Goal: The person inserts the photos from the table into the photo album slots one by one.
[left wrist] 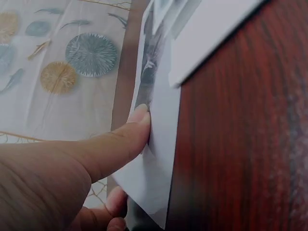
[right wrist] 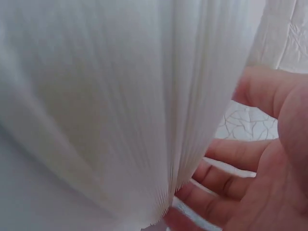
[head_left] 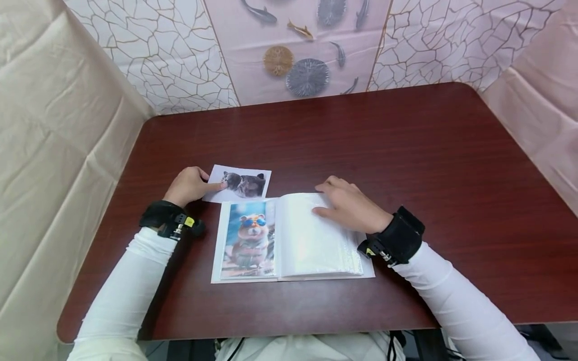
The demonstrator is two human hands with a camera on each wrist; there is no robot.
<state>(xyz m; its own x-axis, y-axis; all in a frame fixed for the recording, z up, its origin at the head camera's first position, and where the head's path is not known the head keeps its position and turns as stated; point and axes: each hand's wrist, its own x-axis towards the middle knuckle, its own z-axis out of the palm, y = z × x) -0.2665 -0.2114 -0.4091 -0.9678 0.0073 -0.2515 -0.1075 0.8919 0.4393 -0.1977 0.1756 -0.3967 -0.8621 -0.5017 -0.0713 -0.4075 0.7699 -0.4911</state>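
My left hand (head_left: pixel 188 186) pinches the left edge of a photo print (head_left: pixel 246 186) of a grey kitten, with the thumb on its face and the other fingers partly hidden behind it. In the left wrist view the print (left wrist: pixel 159 178) stands tilted beside the thumb. An open photo album (head_left: pixel 318 245) lies just below the print. Its left page shows a bear picture (head_left: pixel 250 240) with sunglasses; a blank clear sleeve covers the right page. Over that page's upper part lies my right hand (head_left: pixel 349 204), fingers loosely extended. The right wrist view shows fanned page edges (right wrist: pixel 144 96) beside the fingers.
A dark red-brown wooden table (head_left: pixel 433 165) carries the album and print. Beige cloth (head_left: pixel 58 150) hangs at the left, a pinkish cloth (head_left: pixel 537 105) at the right. Behind the table hangs a patterned backdrop (head_left: pixel 153 55). Black camera straps (head_left: pixel 402 235) wrap both wrists.
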